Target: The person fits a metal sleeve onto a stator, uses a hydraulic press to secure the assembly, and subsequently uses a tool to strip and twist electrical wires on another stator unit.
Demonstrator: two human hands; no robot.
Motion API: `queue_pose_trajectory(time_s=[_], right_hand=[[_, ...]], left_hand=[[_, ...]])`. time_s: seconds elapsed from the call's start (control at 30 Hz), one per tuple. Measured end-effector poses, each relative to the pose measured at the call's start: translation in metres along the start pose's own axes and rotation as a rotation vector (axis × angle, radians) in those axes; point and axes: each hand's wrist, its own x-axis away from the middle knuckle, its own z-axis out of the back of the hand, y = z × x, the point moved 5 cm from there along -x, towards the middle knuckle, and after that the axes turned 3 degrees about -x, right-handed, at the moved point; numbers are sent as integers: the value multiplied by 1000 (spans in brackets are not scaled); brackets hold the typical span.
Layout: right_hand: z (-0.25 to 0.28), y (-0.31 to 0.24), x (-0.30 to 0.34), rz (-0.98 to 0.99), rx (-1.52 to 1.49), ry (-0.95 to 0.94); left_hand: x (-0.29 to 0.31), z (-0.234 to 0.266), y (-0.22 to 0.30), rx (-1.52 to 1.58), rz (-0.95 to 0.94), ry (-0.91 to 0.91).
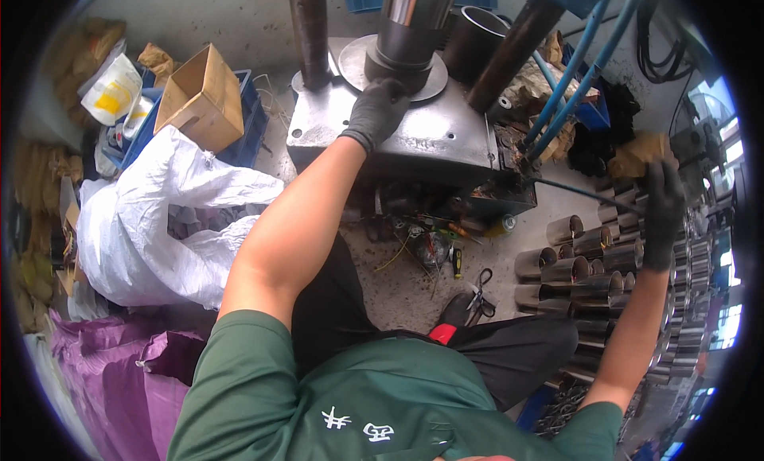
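Observation:
My left hand, in a dark grey glove, has its fingers curled against a dark metal ring under a shiny steel cylinder. The ring stands on a round plate on the metal press bed. The glove hides whatever lies between those fingers. Far to the right, my right hand is gloved too, with its fingers stretched upward. A thin lever runs from the press side to that hand's palm; I cannot make out a grip on it. Several steel tubes stand below the lever.
Thick columns rise from the press bed, with blue hoses at its right. A wooden box sits in a blue crate at the left, beside a white sack and a purple sack. Scissors and a screwdriver lie on the floor.

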Motion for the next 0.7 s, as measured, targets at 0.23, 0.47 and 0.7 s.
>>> queue_pose_trajectory(time_s=[0.23, 0.47, 0.7], right_hand=[[-43, 46, -58, 29, -9, 149], [-51, 37, -74, -465, -356, 71], [-43, 58, -62, -489, -442, 48]], left_hand=[[33, -49, 24, -489, -187, -294], [122, -97, 92, -244, -869, -562], [75, -55, 110, -66, -578, -496]])
